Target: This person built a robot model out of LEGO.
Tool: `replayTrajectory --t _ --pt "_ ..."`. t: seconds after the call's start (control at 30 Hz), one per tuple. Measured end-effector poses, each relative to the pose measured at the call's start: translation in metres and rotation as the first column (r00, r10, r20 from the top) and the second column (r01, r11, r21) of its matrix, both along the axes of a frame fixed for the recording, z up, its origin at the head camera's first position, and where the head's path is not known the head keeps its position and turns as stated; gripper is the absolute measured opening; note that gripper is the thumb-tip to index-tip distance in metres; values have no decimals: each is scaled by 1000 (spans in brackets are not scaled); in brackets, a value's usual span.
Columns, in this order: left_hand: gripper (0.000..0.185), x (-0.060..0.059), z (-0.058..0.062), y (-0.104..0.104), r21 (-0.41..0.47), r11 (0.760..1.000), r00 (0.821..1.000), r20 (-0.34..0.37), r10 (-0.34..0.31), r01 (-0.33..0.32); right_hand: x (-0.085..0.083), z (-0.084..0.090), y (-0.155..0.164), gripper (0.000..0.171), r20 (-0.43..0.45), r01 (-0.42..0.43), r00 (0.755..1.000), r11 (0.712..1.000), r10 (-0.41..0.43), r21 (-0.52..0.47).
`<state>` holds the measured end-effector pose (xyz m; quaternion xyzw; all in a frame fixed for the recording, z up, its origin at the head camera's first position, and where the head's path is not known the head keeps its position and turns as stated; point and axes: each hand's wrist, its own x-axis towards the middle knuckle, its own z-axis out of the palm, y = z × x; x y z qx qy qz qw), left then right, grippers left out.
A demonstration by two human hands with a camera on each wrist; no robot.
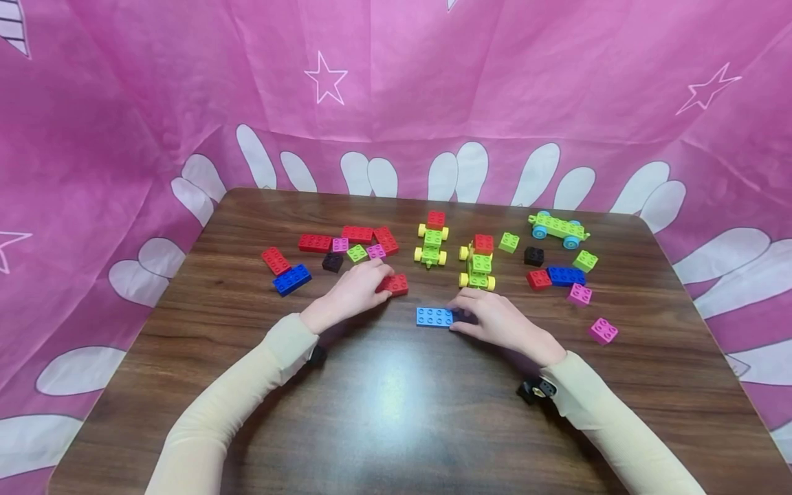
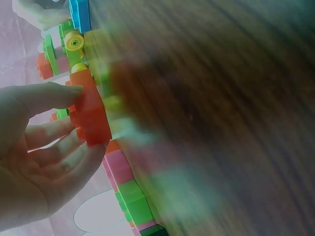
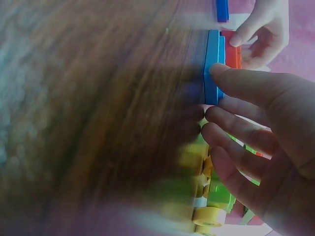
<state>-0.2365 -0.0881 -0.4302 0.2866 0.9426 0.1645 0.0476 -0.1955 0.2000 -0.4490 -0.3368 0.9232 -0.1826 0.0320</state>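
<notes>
My left hand (image 1: 353,289) grips a red brick (image 1: 398,284) by its left end. In the left wrist view the thumb lies on one side of that red brick (image 2: 93,115) and the fingers curl round its end. To the right and a little nearer, a light blue brick (image 1: 433,317) lies flat on the table, two studs wide. Its right end is pinched between thumb and forefinger of my right hand (image 1: 501,322). The right wrist view shows the thumb on the side of the blue brick (image 3: 212,69), with the other fingers loosely bent below it.
Beyond the hands stand two green cars with yellow wheels, one (image 1: 431,242) left of the other (image 1: 479,267), each with a red brick. A green car with blue wheels (image 1: 558,228) is at the back right. Loose bricks, such as a dark blue one (image 1: 292,279), lie on both sides.
</notes>
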Motion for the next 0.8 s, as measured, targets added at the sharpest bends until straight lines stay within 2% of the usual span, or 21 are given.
replayTrajectory --t 0.53,0.8 --pt "34 10 3 4 78 995 997 57 -60 55 2 1 1 34 13 3 1000 1000 -3 -17" --pt "34 16 3 6 89 991 993 51 -108 103 0 0 1 32 8 3 1000 1000 -3 -2"
